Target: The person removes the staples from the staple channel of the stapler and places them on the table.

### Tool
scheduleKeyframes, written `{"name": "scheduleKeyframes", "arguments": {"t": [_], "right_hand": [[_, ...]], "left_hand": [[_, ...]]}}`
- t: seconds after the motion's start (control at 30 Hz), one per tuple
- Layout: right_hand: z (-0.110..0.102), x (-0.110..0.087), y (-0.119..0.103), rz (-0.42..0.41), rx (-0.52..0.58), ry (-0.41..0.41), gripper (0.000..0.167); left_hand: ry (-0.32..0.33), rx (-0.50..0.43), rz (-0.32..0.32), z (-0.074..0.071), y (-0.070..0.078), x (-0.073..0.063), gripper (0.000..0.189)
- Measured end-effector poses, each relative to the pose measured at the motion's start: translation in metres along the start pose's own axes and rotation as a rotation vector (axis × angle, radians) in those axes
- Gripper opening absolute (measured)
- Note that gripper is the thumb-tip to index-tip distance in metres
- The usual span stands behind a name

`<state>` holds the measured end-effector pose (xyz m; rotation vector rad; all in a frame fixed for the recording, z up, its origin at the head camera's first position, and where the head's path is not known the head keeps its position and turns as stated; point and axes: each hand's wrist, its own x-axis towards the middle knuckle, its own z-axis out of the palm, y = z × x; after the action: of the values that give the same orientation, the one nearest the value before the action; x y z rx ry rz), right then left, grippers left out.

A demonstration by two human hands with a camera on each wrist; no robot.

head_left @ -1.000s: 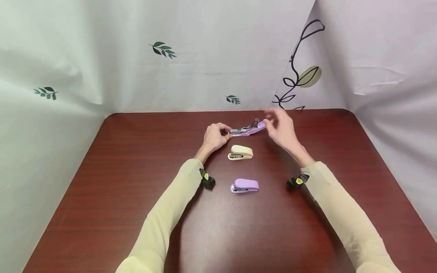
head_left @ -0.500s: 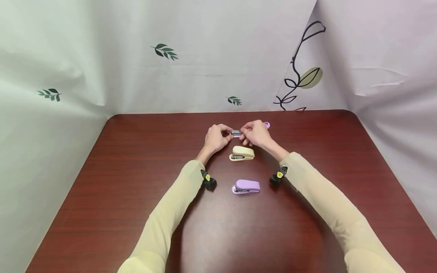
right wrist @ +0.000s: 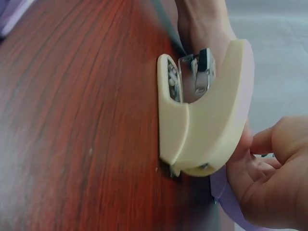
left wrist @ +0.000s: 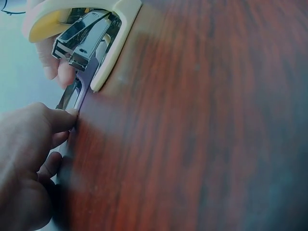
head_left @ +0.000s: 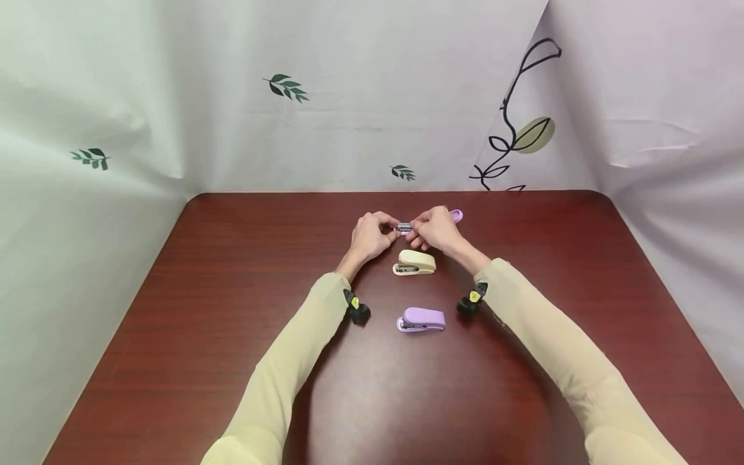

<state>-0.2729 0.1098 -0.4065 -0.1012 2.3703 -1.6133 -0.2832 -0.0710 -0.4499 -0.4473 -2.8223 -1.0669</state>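
Note:
At the far side of the table, a purple stapler [head_left: 457, 215] lies swung open with its metal magazine [head_left: 403, 227] exposed. My left hand [head_left: 370, 234] pinches its front end between thumb and fingers; the left wrist view shows that left hand [left wrist: 29, 144] at the base. My right hand [head_left: 437, 229] grips the stapler's middle with curled fingers and hides most of the hinge and lid. From the right wrist, the right hand [right wrist: 279, 178] appears with the purple lid [right wrist: 233, 211] beneath it. Just nearer stands a closed cream stapler [head_left: 415, 262].
A second purple stapler [head_left: 422, 319], closed, lies nearer on the dark red wooden table [head_left: 232, 310]. The cream stapler [right wrist: 211, 120] stands close to both hands. Behind the table's far edge hangs a white curtain [head_left: 349, 142] printed with leaves.
My right hand has come left from the open lid's end onto the stapler's middle, and has stayed there for the last half second. My left hand keeps its pinch on the front end.

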Motion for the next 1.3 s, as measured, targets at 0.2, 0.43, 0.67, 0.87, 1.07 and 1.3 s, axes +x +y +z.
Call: {"name": "scheduleKeyframes", "arguments": {"t": [0.2, 0.43, 0.67, 0.87, 1.07, 1.3], "right_hand": [[0.005, 0.002, -0.006, 0.049, 0.044, -0.001, 0.026], [0.009, 0.003, -0.006, 0.13, 0.14, 0.066, 0.026], [0.015, 0.004, -0.004, 0.146, 0.162, 0.132, 0.023], [0.017, 0.004, -0.003, 0.129, 0.124, 0.174, 0.019], [0.017, 0.007, -0.001, 0.112, 0.041, 0.175, 0.014], [0.016, 0.009, -0.003, 0.061, -0.018, 0.185, 0.009]], "left_hand": [[0.005, -0.001, 0.005, -0.001, -0.002, 0.002, 0.02], [0.006, 0.0, 0.013, 0.001, -0.001, 0.001, 0.02], [-0.003, 0.005, 0.003, 0.002, -0.004, 0.001, 0.02], [-0.006, 0.005, 0.005, 0.004, -0.004, 0.003, 0.018], [-0.018, 0.011, 0.002, 0.005, -0.004, 0.002, 0.017], [-0.024, 0.009, -0.006, 0.001, 0.0, 0.006, 0.016]]}}
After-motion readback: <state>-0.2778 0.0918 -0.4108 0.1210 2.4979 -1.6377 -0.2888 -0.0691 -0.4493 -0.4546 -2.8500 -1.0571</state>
